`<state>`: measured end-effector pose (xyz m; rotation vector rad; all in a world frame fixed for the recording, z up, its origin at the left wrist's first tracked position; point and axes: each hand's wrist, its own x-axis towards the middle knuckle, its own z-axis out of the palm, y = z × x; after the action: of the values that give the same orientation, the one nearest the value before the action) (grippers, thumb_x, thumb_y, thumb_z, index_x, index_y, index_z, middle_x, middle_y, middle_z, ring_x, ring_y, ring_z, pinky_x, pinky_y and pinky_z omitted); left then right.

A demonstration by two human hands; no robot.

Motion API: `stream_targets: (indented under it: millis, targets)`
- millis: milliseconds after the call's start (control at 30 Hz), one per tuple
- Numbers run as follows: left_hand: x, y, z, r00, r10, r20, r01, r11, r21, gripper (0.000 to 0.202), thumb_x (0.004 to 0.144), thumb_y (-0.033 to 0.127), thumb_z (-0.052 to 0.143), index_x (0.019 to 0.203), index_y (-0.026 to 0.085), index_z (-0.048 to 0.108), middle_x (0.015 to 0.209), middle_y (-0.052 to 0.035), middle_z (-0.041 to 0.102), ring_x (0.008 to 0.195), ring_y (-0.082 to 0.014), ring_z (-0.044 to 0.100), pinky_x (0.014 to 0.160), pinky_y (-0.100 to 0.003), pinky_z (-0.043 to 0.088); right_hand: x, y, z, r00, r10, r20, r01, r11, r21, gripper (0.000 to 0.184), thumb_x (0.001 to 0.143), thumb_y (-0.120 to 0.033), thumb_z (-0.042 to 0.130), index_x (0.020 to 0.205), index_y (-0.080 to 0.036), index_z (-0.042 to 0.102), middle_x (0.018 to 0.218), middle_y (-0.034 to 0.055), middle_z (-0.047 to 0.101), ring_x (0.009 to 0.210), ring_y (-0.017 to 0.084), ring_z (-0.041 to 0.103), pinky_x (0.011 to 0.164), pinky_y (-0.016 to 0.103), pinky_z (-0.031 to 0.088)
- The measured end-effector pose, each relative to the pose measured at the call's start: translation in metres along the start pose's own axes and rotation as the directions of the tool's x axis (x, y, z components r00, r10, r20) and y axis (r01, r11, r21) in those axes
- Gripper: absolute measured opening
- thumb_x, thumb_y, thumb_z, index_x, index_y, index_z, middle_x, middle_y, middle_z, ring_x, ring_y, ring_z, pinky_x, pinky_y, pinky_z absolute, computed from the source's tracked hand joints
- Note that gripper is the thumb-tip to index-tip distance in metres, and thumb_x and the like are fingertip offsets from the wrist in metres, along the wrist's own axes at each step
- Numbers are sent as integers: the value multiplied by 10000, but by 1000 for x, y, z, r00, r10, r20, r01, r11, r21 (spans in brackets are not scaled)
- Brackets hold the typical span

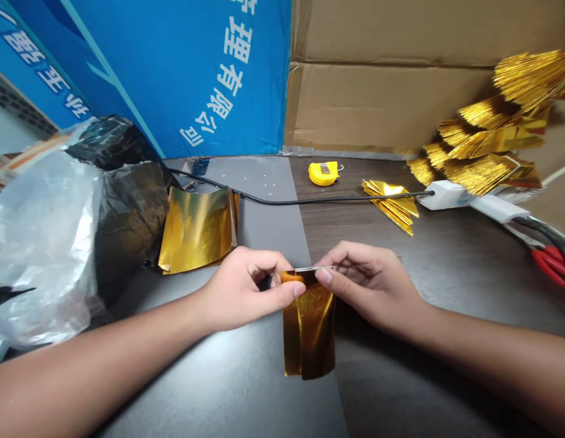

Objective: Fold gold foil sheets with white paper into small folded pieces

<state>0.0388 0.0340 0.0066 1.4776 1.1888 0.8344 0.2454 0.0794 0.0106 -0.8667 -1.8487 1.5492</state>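
Left hand (244,290) and right hand (372,285) reach in from both sides, forearms low over a dark table (377,249), pinching the top edge of a gold foil sheet (309,328) hanging between them. A gold foil stack (197,231) lies beside a black plastic bag (131,210); a blue carton (264,79) behind reads 有限公司.

The left forearm (104,359) and right forearm (492,347) are bare and smooth, tapering to narrow wrists; the left hand (243,289) and right hand (373,286) are slim, with long fingers (355,258) and short, neatly trimmed nails, the thumbnails rounded
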Motion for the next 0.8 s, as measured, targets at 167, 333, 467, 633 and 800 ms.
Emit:
stream_targets:
  millis: [167,333,467,633,800]
  targets:
    - [1,0,0,1000,21,20,-21,1000,-3,266,826,349,661,692,124,609,599,29,509,561,-64,435,516,-170,354,0,1,0,995,-86,-52,81,992,-96,276,924,-359,657,725,-175,609,620,-3,636,527,83,520,463,190,398]
    - [2,2,1,1000,-1,17,2,998,-65,301,844,365,643,673,124,589,582,31,495,541,-57,412,495,-164,340,0,2,2,997,-71,-21,69,995,-78,271,932,-355,641,738,-171,601,648,7,640,558,86,527,499,192,417]
    - [2,2,2,999,-1,-43,-1,999,-45,273,838,336,653,679,116,619,564,27,527,522,-53,426,481,-154,343,-2,5,5,995,63,84,-69,995,74,337,874,-478,700,819,-169,578,684,-2,600,582,93,527,521,208,426]
    - [1,1,2,983,66,-171,-70,997,-14,224,843,289,663,698,118,666,622,-11,662,551,-63,537,511,-141,420,-3,8,6,971,148,187,-160,986,50,427,889,-499,665,682,-172,487,622,-22,512,553,73,456,510,208,374]
    - [1,-1,0,974,61,-219,-62,998,4,238,846,311,683,706,119,683,645,-24,697,569,-73,581,527,-143,459,-4,7,5,954,214,212,-237,967,91,434,864,-552,691,730,-168,538,645,-11,589,549,91,560,492,204,458]
